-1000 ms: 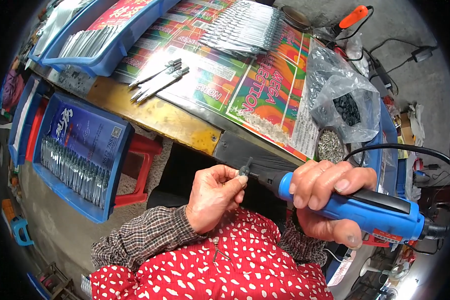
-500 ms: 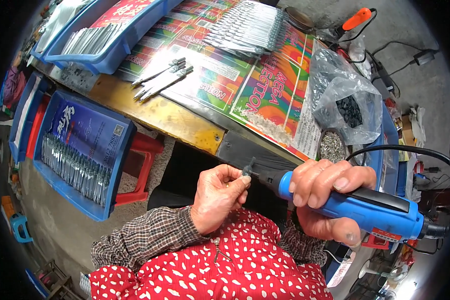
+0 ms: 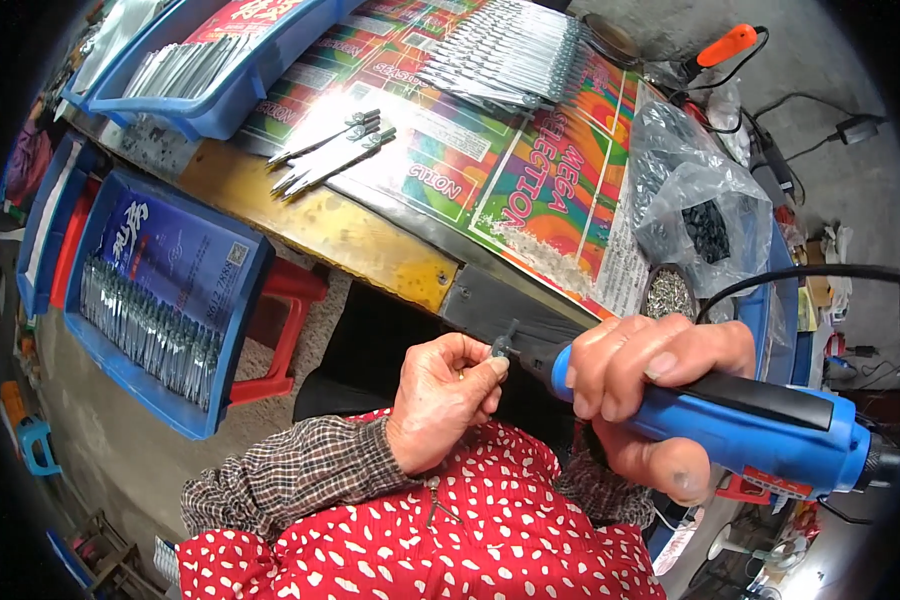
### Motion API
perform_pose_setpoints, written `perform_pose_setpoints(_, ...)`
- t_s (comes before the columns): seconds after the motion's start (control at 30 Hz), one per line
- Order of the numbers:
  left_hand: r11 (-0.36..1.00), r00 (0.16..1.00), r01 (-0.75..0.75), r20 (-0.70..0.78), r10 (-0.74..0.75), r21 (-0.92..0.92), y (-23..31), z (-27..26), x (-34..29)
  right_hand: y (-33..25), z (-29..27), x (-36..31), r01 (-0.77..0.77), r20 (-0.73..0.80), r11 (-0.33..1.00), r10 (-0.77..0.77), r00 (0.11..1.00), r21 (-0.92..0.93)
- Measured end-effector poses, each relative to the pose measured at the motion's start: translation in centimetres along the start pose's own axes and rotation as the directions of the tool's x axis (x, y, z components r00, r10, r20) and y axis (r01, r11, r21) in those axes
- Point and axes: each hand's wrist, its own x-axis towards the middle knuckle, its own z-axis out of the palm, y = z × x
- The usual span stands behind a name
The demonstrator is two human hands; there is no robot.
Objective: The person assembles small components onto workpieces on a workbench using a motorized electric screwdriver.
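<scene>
My left hand [image 3: 440, 400] pinches a small dark grey-green plastic piece [image 3: 503, 342] between thumb and index finger, just off the table's front edge. In my right hand [image 3: 660, 365] lies a blue and black electric screwdriver [image 3: 750, 440], gripped from above, its nose turned left. The tool's dark tip [image 3: 536, 357] meets the plastic piece or stops right beside it; I cannot tell which. Nearest beyond my hands is a small bowl [image 3: 668, 292] of tiny metal parts. Behind that bowl, a clear plastic bag [image 3: 745, 185] contains dark pieces.
Several slim silver tools with dark ends [image 3: 335, 158] lie on the colourful printed sheet [image 3: 530, 170]. Farther back sits a large row of similar ones [image 3: 510, 50]. Blue trays [image 3: 170, 125] hold more, one tray [image 3: 240, 330] on a red stool [image 3: 285, 320]. A black cable [image 3: 800, 272] arches at right.
The screwdriver's rear end has dipped slightly while its nose has shifted a little left. My left hand still pinches the plastic piece, nearly in place. The view has shifted slightly.
</scene>
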Motion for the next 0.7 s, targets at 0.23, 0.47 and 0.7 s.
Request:
perform_pose_setpoints(0.23, 0.998, 1.000, 0.005, -0.020, -0.007, -0.069, -0.1, 0.4, 0.0, 0.2, 0.6, 0.3, -0.046, -0.061, 0.991, 0.039, 0.997, -0.125)
perform_pose_setpoints(0.47, 0.997, 1.000, 0.004, -0.018, -0.006, -0.079, -0.2, 0.2, 0.1, 0.7, -0.9, -0.2, -0.084, 0.025, 0.977, 0.080, 0.996, 0.199)
perform_pose_setpoints(0.7, 0.998, 1.000, -0.019, -0.010, 0.019, -0.055, -0.2, 0.2, 0.1, -0.4, 1.0, 0.3, -0.041, 0.002, 0.989, 0.042, 0.999, -0.139)
